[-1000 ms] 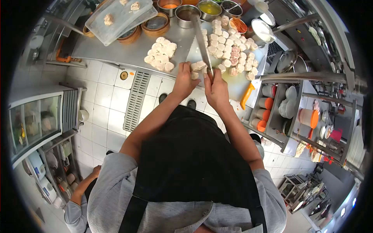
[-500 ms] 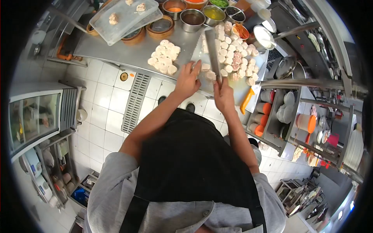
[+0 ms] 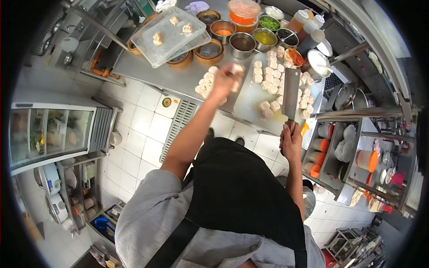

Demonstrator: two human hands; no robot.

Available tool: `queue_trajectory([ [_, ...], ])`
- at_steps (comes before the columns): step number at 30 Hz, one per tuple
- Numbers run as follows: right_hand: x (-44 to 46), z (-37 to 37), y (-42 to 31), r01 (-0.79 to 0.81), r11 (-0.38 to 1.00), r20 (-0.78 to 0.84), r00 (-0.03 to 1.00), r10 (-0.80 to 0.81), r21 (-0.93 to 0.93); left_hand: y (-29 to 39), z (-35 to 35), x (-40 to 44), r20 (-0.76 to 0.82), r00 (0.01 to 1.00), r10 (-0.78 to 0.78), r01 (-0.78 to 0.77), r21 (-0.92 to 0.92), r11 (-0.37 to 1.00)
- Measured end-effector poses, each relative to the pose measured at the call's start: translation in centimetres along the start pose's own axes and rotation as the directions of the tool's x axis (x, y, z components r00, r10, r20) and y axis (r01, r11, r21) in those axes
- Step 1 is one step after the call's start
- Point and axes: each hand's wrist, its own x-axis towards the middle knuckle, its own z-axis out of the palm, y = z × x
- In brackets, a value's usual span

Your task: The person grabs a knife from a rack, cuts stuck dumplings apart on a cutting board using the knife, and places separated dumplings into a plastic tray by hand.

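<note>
My right hand [image 3: 291,138] is wrapped round the handle of a cleaver [image 3: 291,91], whose wide blade points away over the white cutting board [image 3: 245,105]. Pale, dough-like chunks [image 3: 271,80] lie in clusters on the board, partly behind the blade. My left hand [image 3: 225,82] is raised left of the board, slightly blurred, its fingers closed on pale chunks [image 3: 237,69]. Beneath and beside it, a group of similar pale chunks [image 3: 206,83] rests on the steel counter, partly hidden by the hand.
Translucent trays [image 3: 154,47] with a few pieces sit over bamboo steamers [image 3: 208,52]. Metal bowls [image 3: 242,44] of sauces and toppings line the back. Squeeze bottles [image 3: 313,24] stand back right. A yellow-orange handle [image 3: 304,128] shows beside the board. Shelves with orange-lidded tubs [image 3: 317,158] are below right.
The left hand has gone from the board's near left edge up and left, now carrying pale chunks. The right hand has drawn the cleaver to the right, away from the front chunks. The view has shifted.
</note>
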Motion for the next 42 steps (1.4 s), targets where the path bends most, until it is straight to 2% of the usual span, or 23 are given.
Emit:
queue_trajectory([
  [1,-0.3,-0.1,-0.2,0.000,1.000,-0.006,1.000,0.000,0.008,1.2,-1.8,1.8,-0.085,0.951,0.297,-0.284,0.136,0.949],
  [3,-0.7,-0.3,-0.6,-0.044,0.998,-0.002,0.999,0.043,-0.041,5.4,-7.0,5.2,-0.158,0.914,0.373,-0.294,0.375,0.879],
  [4,-0.9,-0.3,-0.8,-0.067,0.997,-0.014,0.998,0.066,-0.039,5.7,-10.0,8.1,-0.178,0.861,0.476,-0.429,0.248,0.869],
  [5,-1.0,-0.1,-0.6,-0.073,0.997,-0.026,0.997,0.072,-0.033,8.4,-11.8,9.0,-0.190,0.814,0.549,-0.440,0.416,0.796],
  [6,-1.1,0.0,-0.4,-0.064,0.998,-0.027,0.998,0.063,-0.027,9.5,-14.4,10.9,-0.229,0.786,0.575,-0.293,0.681,0.672],
  [8,-1.3,-0.2,0.6,-0.048,0.997,-0.037,0.998,0.045,-0.065,9.1,-19.7,15.6,-0.056,0.772,0.633,-0.389,0.746,0.541],
  [9,-1.3,-0.3,1.1,-0.044,0.993,-0.047,0.998,0.039,-0.109,10.8,-19.1,14.8,-0.040,0.835,0.549,-0.299,0.806,0.512],
  [10,-1.6,-0.2,0.2,-0.055,0.993,-0.057,0.997,0.049,-0.104,10.2,-19.0,15.8,0.100,0.699,0.708,-0.121,0.992,-0.021],
  [11,-1.8,-0.1,-0.3,-0.061,0.994,-0.059,0.997,0.055,-0.095,9.9,-16.2,14.8,0.116,0.711,0.693,-0.151,0.988,-0.010],
  [13,-2.1,0.1,-0.6,-0.063,0.985,-0.081,0.995,0.051,-0.163,10.2,-9.6,8.8,0.088,0.827,0.555,-0.388,0.803,0.452],
  [14,-2.0,0.3,0.1,-0.029,0.979,-0.098,0.995,0.010,-0.201,8.7,-6.7,6.1,0.344,0.859,0.380,-0.504,0.702,0.504],
  [15,-2.0,0.5,0.8,0.008,0.971,-0.110,0.993,-0.035,-0.239,5.8,-4.2,4.2,0.504,0.822,0.266,-0.557,0.609,0.565],
  [17,-2.3,1.2,0.0,-0.012,0.975,-0.112,0.994,-0.013,-0.220,1.3,1.5,-0.6,0.699,0.687,0.199,-0.679,0.520,0.518],
  [19,-2.5,1.8,-0.3,0.023,0.966,-0.134,0.989,-0.059,-0.258,-0.9,4.9,-2.9,0.746,0.602,0.284,-0.765,0.438,0.472],
  [23,-2.7,2.9,-0.4,0.003,0.961,-0.111,0.993,-0.035,-0.277,-3.5,6.2,-4.9,0.708,0.664,0.240,-0.700,0.478,0.530],
  [25,-2.6,3.4,-0.6,-0.005,0.961,-0.076,0.997,-0.017,-0.275,-4.0,5.8,-7.2,0.550,0.794,0.258,-0.581,0.564,0.587],
  [26,-2.5,3.8,-0.5,0.031,0.947,-0.053,0.997,-0.050,-0.320,-4.3,5.6,-8.1,0.489,0.813,0.317,-0.568,0.541,0.621],
  [27,-2.5,4.2,-0.3,0.066,0.930,-0.031,0.996,-0.083,-0.362,-4.5,5.5,-8.5,0.483,0.818,0.313,-0.561,0.547,0.621],
  [29,-2.1,4.9,0.1,0.092,0.917,-0.004,0.995,-0.102,-0.387,-4.9,5.5,-9.3,0.354,0.893,0.278,-0.437,0.532,0.726],
  [32,-1.2,5.2,-0.1,0.198,0.898,0.031,0.979,-0.202,-0.392,-5.1,5.6,-9.7,0.324,0.915,0.241,-0.383,0.507,0.772],
  [38,-1.9,5.2,-3.6,0.162,0.932,-0.058,0.980,-0.190,-0.325,-5.5,5.1,-10.1,0.324,0.900,0.292,-0.422,0.475,0.772],
  [40,-1.6,5.7,-1.3,0.147,0.936,-0.063,0.982,-0.176,-0.319,-5.6,5.1,-10.2,0.320,0.907,0.272,-0.404,0.489,0.773],
  [42,-0.4,6.5,3.4,0.156,0.881,0.067,0.988,-0.141,-0.447,-5.8,5.2,-10.1,0.317,0.913,0.257,-0.392,0.503,0.770],
])
